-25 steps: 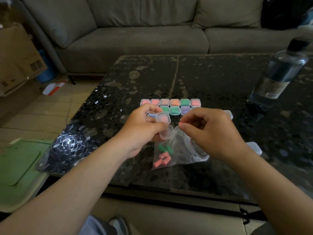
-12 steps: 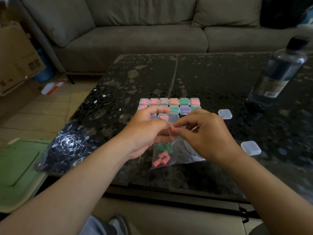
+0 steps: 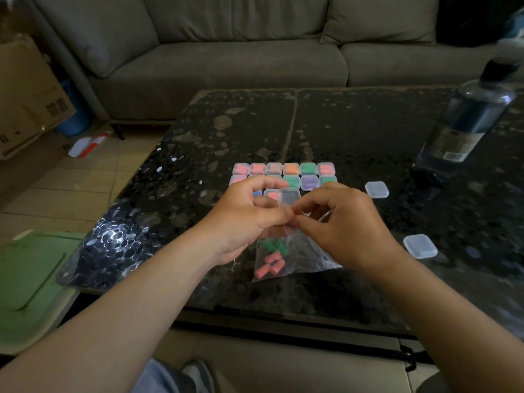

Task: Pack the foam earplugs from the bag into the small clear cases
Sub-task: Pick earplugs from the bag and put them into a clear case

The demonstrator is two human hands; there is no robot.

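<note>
My left hand (image 3: 243, 219) grips a small clear case (image 3: 289, 228) above the table, with its lid (image 3: 285, 196) swung up and one pink earplug showing in it. My right hand (image 3: 343, 228) meets it from the right, thumb and forefinger pinching a pink earplug (image 3: 295, 214) at the case's mouth. Under both hands lies the clear bag (image 3: 297, 263) with green earplugs (image 3: 273, 246) and pink earplugs (image 3: 269, 265) inside. Behind the hands, rows of filled cases (image 3: 292, 169) sit side by side.
Two shut empty cases lie to the right, one (image 3: 376, 189) farther back and one (image 3: 420, 245) nearer. A large clear bottle (image 3: 467, 120) stands at the far right. The dark glass table (image 3: 354, 131) fronts a grey sofa (image 3: 226, 66). A cardboard box (image 3: 25, 97) and green lid (image 3: 31, 276) are on the left.
My right hand has moved left from the bag's opening to the case with a pink earplug. My left hand has kept hold of the open case.
</note>
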